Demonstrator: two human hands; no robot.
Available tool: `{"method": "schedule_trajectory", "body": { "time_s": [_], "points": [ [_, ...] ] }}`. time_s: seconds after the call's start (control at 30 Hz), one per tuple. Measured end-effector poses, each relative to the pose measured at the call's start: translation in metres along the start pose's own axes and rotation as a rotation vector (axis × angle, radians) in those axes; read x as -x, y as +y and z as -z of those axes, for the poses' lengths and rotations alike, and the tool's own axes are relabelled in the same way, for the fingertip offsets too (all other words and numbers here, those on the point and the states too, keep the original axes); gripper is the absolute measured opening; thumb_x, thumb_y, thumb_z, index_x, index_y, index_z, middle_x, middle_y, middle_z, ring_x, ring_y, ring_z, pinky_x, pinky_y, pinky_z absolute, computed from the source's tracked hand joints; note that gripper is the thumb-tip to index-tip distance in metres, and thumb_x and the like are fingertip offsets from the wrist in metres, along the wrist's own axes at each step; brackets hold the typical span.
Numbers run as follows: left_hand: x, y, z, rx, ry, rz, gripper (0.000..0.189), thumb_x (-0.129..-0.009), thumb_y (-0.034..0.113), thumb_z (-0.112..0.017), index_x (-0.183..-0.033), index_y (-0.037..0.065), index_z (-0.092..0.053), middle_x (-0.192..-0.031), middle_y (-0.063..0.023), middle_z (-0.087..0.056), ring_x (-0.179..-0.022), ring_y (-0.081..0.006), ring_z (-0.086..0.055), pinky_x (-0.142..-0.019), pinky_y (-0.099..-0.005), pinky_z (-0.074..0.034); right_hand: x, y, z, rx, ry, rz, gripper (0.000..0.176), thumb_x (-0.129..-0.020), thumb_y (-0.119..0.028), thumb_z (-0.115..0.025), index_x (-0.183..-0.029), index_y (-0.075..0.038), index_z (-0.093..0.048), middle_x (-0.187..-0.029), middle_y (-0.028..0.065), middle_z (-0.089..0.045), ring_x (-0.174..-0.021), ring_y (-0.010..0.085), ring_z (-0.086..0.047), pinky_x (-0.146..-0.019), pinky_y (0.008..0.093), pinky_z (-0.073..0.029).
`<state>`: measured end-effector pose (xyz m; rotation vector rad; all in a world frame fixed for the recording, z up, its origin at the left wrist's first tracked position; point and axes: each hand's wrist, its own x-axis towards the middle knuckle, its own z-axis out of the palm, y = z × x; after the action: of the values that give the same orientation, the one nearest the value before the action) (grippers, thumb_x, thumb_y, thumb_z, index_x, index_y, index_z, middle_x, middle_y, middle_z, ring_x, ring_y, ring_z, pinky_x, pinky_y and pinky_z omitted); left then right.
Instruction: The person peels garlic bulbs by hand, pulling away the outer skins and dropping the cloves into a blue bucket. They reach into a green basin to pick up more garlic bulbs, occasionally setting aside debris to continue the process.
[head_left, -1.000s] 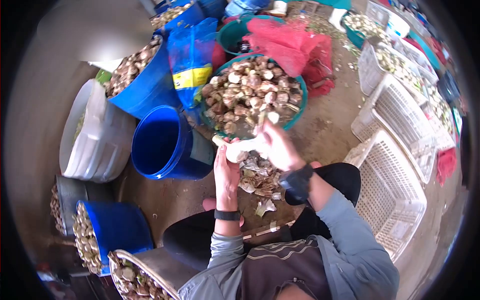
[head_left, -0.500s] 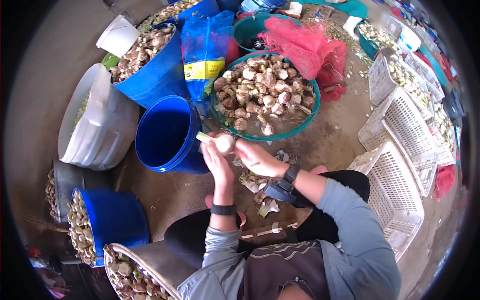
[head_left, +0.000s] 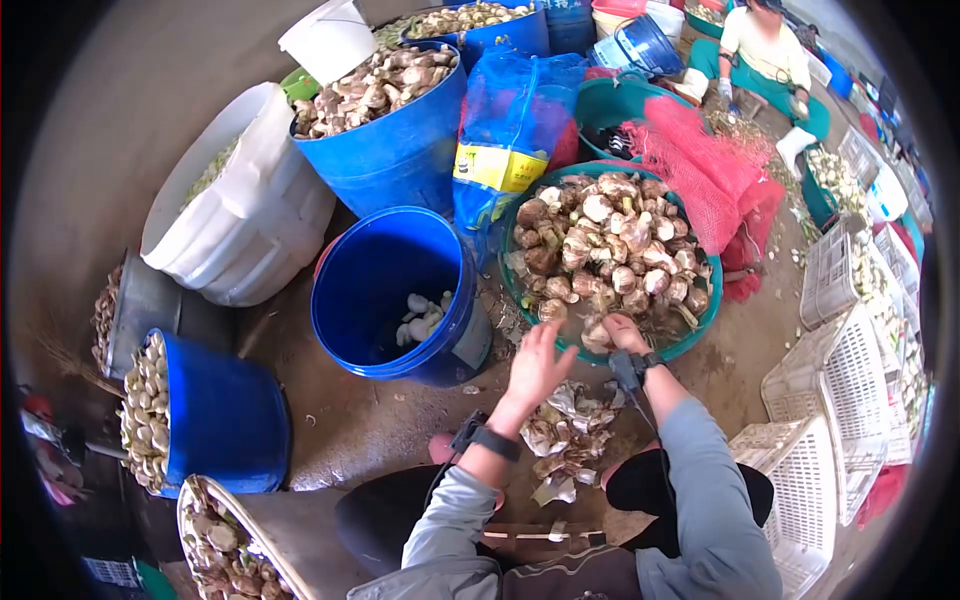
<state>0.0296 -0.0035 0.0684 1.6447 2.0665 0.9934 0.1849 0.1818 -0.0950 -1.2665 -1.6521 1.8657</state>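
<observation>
My right hand (head_left: 628, 335) is at the near rim of a green tub (head_left: 690, 345). Its fingers close on a garlic bulb (head_left: 596, 336), slightly blurred. Brown-skinned, unpeeled garlic bulbs (head_left: 622, 240) are heaped in this tub. Just left of the right hand, my left hand (head_left: 540, 368) holds nothing, its fingers apart near the tub's edge. To the left stands a blue bucket (head_left: 335, 345) with several white peeled garlic bulbs (head_left: 424, 318) inside. Loose garlic skins (head_left: 568, 430) lie on the floor below my hands.
Blue drums of garlic (head_left: 380, 165) and a white container (head_left: 260, 220) stand at the left and back. White plastic crates (head_left: 800, 480) line the right side. Red netting (head_left: 710, 170) drapes behind the tub. Another person (head_left: 765, 60) sits at the back right.
The peeled bulb with a stem is no longer in my left hand; white bulbs now show in the bucket. Both hands have moved to the green tub, and the view has shifted.
</observation>
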Motion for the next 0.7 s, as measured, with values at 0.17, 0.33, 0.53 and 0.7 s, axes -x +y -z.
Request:
{"method": "schedule_trajectory", "body": {
  "time_s": [0.17, 0.33, 0.53, 0.7],
  "points": [
    [-0.001, 0.036, -0.013, 0.205, 0.117, 0.025, 0.083, -0.073, 0.032, -0.073, -0.136, 0.005, -0.028, -0.122, -0.0246, -0.042, -0.111, -0.0406, -0.047, -0.091, -0.0440, -0.043, 0.126, -0.165, -0.031, -0.017, -0.174, 0.156, 0.031, -0.093, -0.022, -0.054, -0.111, 0.002, -0.055, -0.093, 0.0025, -0.061, -0.084, 0.0090, -0.055, -0.074, 0.0239, -0.045],
    [0.018, 0.083, 0.018, 0.253, 0.230, -0.030, 0.079, -0.069, 0.026, -0.075, -0.132, 0.004, -0.034, -0.110, -0.0216, -0.045, -0.100, -0.0385, -0.051, -0.084, -0.0431, -0.045, 0.177, -0.199, -0.021, 0.102, -0.212, 0.317, 0.038, -0.093, -0.024, -0.054, -0.116, 0.006, -0.053, -0.103, 0.0042, -0.061, -0.094, 0.0087, -0.054, -0.081, 0.0234, -0.044],
    [0.072, 0.128, 0.033, 0.136, 0.351, -0.109, 0.073, -0.066, 0.022, -0.076, -0.127, 0.002, -0.041, -0.101, -0.0179, -0.045, -0.091, -0.0331, -0.052, -0.077, -0.0397, -0.048, 0.256, -0.220, -0.035, 0.622, 0.083, 0.848, 0.015, -0.085, -0.007, -0.054, -0.081, 0.007, -0.052, -0.080, 0.0126, -0.051, -0.070, 0.0286, -0.052, -0.064, 0.0346, -0.042],
    [0.092, 0.135, 0.043, 0.331, 0.235, -0.284, 0.076, -0.071, 0.019, -0.074, -0.134, 0.007, -0.033, -0.106, -0.0158, -0.047, -0.092, -0.0272, -0.053, -0.080, -0.0363, -0.046, 0.284, -0.200, -0.031, 0.239, 0.082, 0.674, 0.016, -0.088, -0.011, -0.053, -0.075, -0.001, -0.053, -0.070, 0.0031, -0.050, -0.060, 0.0133, -0.049, -0.052, 0.0267, -0.037]
  ]
}}
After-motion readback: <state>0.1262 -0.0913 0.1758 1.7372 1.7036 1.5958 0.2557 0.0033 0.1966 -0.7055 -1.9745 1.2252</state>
